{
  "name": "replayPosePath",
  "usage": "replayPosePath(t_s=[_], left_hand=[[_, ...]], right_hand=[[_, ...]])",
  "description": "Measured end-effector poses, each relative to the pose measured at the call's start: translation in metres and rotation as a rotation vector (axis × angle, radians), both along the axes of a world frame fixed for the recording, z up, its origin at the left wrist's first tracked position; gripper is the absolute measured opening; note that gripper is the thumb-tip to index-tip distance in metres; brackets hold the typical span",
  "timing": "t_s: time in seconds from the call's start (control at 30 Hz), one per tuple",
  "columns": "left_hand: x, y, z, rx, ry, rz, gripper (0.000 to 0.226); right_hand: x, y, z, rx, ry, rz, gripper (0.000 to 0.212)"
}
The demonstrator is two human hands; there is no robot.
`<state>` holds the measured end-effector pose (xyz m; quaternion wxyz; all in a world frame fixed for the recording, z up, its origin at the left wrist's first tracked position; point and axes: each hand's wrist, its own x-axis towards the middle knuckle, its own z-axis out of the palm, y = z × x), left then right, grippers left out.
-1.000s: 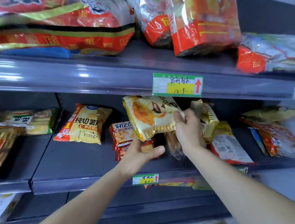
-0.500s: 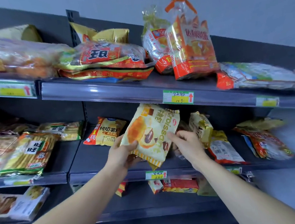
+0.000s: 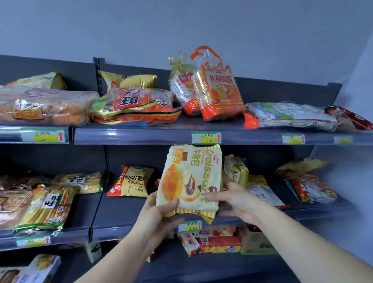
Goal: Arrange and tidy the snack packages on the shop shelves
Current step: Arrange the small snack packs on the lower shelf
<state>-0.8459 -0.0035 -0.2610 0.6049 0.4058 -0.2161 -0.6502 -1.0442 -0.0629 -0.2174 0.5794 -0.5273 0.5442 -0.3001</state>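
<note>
A pale yellow croissant package stands upright in front of the middle shelf, held between both hands. My left hand grips its lower left corner, thumb on the front. My right hand holds its lower right edge, thumb on the front and fingers behind. Behind the package lie a yellow chips bag to the left and a gold-and-white pack to the right.
The top shelf carries bread bags, red-and-yellow rice cracker packs and an upright orange bag. Rice cracker packs fill the middle left, red packs the middle right. Boxed snacks sit on the lower shelf.
The croissant package came off the middle shelf and turned upright. My left hand moved up to take its lower left corner. The view tilted upward and now shows the whole top shelf.
</note>
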Motion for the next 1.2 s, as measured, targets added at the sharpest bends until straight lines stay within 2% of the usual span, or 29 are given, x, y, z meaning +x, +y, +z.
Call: replayPosePath(t_s=[0.13, 0.27, 0.33, 0.37, 0.43, 0.5, 0.53, 0.7, 0.97, 1.03, 1.1, 1.2], left_hand=[[-0.012, 0.007, 0.013, 0.002, -0.238, -0.122, 0.071], [-0.030, -0.003, 0.031, -0.106, -0.340, -0.034, 0.140], [-0.041, -0.013, 0.045, -0.141, -0.522, 0.008, 0.156], [-0.050, -0.015, 0.053, -0.149, -0.643, 0.000, 0.156], [-0.067, -0.019, 0.063, -0.174, -0.773, -0.057, 0.135], [-0.086, -0.020, 0.075, -0.210, -0.688, -0.166, 0.091], [-0.095, -0.023, 0.079, -0.229, -0.644, -0.219, 0.078], [-0.143, -0.031, 0.095, -0.249, -0.554, -0.257, 0.050], [-0.199, -0.053, 0.117, -0.188, -0.474, -0.054, 0.027], [-0.206, -0.060, 0.124, -0.188, -0.435, 0.000, 0.028], [-0.209, -0.069, 0.131, -0.190, -0.403, 0.060, 0.030], [-0.208, -0.084, 0.141, -0.197, -0.383, 0.139, 0.032]], right_hand=[[-0.021, 0.009, 0.021, -0.090, -0.052, -0.003, 0.047], [-0.053, 0.017, 0.040, -0.241, -0.019, -0.038, 0.041], [-0.072, 0.021, 0.051, -0.293, -0.040, -0.065, 0.038], [-0.082, 0.022, 0.057, -0.309, -0.069, -0.078, 0.036], [-0.103, 0.023, 0.070, -0.335, -0.131, -0.107, 0.035], [-0.124, 0.021, 0.082, -0.362, -0.178, -0.142, 0.036], [-0.135, 0.019, 0.087, -0.365, -0.213, -0.163, 0.035], [-0.183, 0.008, 0.105, -0.376, -0.336, -0.218, 0.026], [-0.233, -0.027, 0.110, -0.418, -0.322, -0.313, 0.046], [-0.241, -0.038, 0.111, -0.453, -0.240, -0.377, 0.036], [-0.249, -0.049, 0.110, -0.527, -0.049, -0.420, 0.026], [-0.260, -0.071, 0.103, -0.627, 0.310, -0.428, 0.036]])
